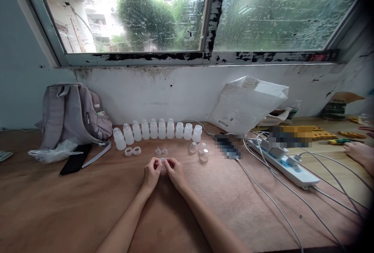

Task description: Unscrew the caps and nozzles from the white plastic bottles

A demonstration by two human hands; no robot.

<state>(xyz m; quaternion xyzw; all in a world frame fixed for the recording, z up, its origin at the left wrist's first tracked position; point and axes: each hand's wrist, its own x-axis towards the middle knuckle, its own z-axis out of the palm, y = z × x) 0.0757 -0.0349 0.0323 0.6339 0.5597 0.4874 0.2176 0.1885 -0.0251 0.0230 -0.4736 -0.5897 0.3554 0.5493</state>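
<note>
My left hand [152, 173] and my right hand [175, 171] meet at the middle of the table, fingertips pinched around a small translucent baby bottle teat [163, 161]. Fingers cover much of it, and whether a ring is round it I cannot tell. Just beyond stand two clear teats [161, 151]. To the left two white collar rings [133, 151] lie side by side. Three clear dome caps [200, 151] are on the right. Behind them curves a row of several frosted baby bottles [154, 129]; the three at the right end [188, 131] have open tops, the others are capped.
A grey backpack [68, 115], a crumpled plastic bag [55, 151] and a black phone-like slab [75, 160] lie left. On the right are a blurred device [228, 147], a white power strip [289, 169] with trailing cables, a large white bag [248, 103] and another person's hand [360, 153].
</note>
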